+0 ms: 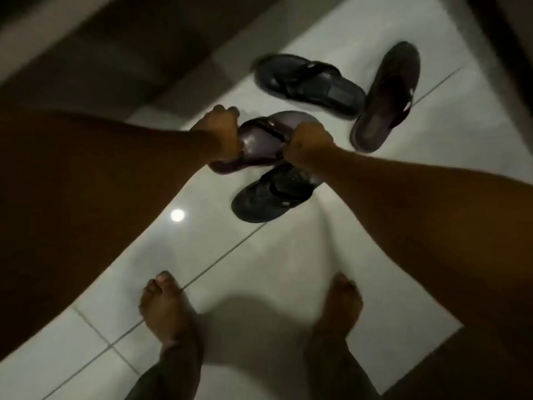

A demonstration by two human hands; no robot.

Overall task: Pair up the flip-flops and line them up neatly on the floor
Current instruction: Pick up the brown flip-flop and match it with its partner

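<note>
The left hand (215, 128) is clenched on the heel end of a brown flip-flop (259, 140), fingers curled over its edge. That flip-flop is held sole-side down, strap up, just above the white tiled floor (259, 269), in the middle of the lit patch of tiles. At the flip-flop's other side the right hand (310, 144) is closed in a fist over its strap and rim, so both hands grasp the same flip-flop.

Just below the held one, partly under the right wrist, a black flip-flop (271, 197) lies flat on the floor, strap up, its long axis running diagonally; whether the two touch cannot be told.

Further from the person, toward the far edge of the floor, a second black flip-flop (310, 85) lies strap up, angled down to the right. Its right end sits just beside, perhaps touching, a second brown flip-flop (388, 96), which lies nearly upright in the view, closest to the floor's right edge.

A round light reflection (177, 215) shines on a tile to the left of the near black flip-flop. Two bare feet stand at the near edge, left foot (164, 307) and right foot (341, 304), well apart from the flip-flops. The picture is dim and somewhat blurred.
</note>
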